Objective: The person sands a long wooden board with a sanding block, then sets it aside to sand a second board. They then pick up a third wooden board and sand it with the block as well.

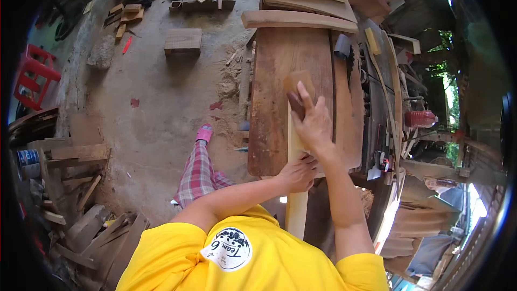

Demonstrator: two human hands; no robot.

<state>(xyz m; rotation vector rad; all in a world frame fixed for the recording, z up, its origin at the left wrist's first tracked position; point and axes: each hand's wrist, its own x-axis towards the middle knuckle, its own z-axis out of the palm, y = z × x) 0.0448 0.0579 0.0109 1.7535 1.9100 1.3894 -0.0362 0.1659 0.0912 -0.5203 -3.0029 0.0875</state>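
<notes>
A long pale wooden strip (297, 214) runs from close to my body onto the brown wooden bench top (272, 91). My left hand (299, 173) is closed around the strip near the bench's front edge. Farther along, my right hand (314, 124) is on a tan block-like tool (298, 80) with a dark brown piece at its side. I cannot make out its exact kind. The tool rests over the strip's far part and hides its end. My right index finger stretches forward along the tool, while the palm covers the rest of the grip.
Several curved wooden slats (299, 20) lie across the bench's far end, beside a grey cylinder (342, 47). A wooden block (183, 41) sits on the concrete floor. Scrap wood (86, 231) and a red plastic stool (36, 77) are at left. A red bottle (420, 119) is at right.
</notes>
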